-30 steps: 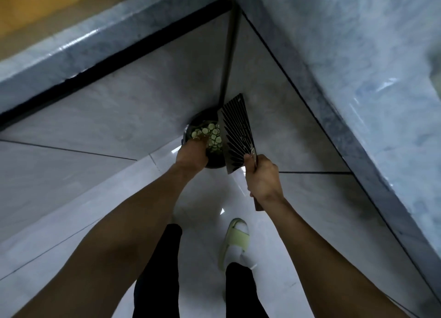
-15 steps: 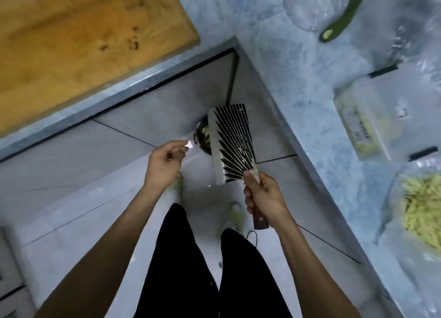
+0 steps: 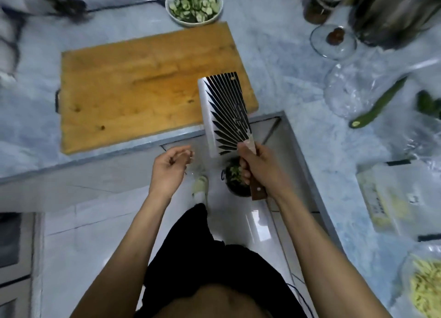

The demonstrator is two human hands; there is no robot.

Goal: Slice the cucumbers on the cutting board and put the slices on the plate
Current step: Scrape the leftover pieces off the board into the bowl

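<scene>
A bare wooden cutting board (image 3: 143, 88) lies on the marble counter. Behind it stands a white plate (image 3: 195, 21) heaped with cucumber slices (image 3: 194, 6). A whole cucumber (image 3: 379, 102) lies on the counter at the right, partly on a clear plastic bag. My right hand (image 3: 259, 167) grips the wooden handle of a cleaver (image 3: 224, 114) with a black-striped blade, held flat above the board's near right corner. My left hand (image 3: 169, 169) hovers below the counter edge with fingers loosely curled, holding nothing that I can see.
A dark bowl (image 3: 232, 176) with green scraps sits on the floor under the cleaver handle. A glass lid (image 3: 333, 39) and metal pot (image 3: 391, 14) stand at the back right. Bags of yellow shreds (image 3: 424, 291) lie at the right. The counter forms an inner corner (image 3: 284, 113).
My view has risen from the floor bowl to the counter. My left hand left the bowl and came up. The cleaver rose with my right hand to the board's corner.
</scene>
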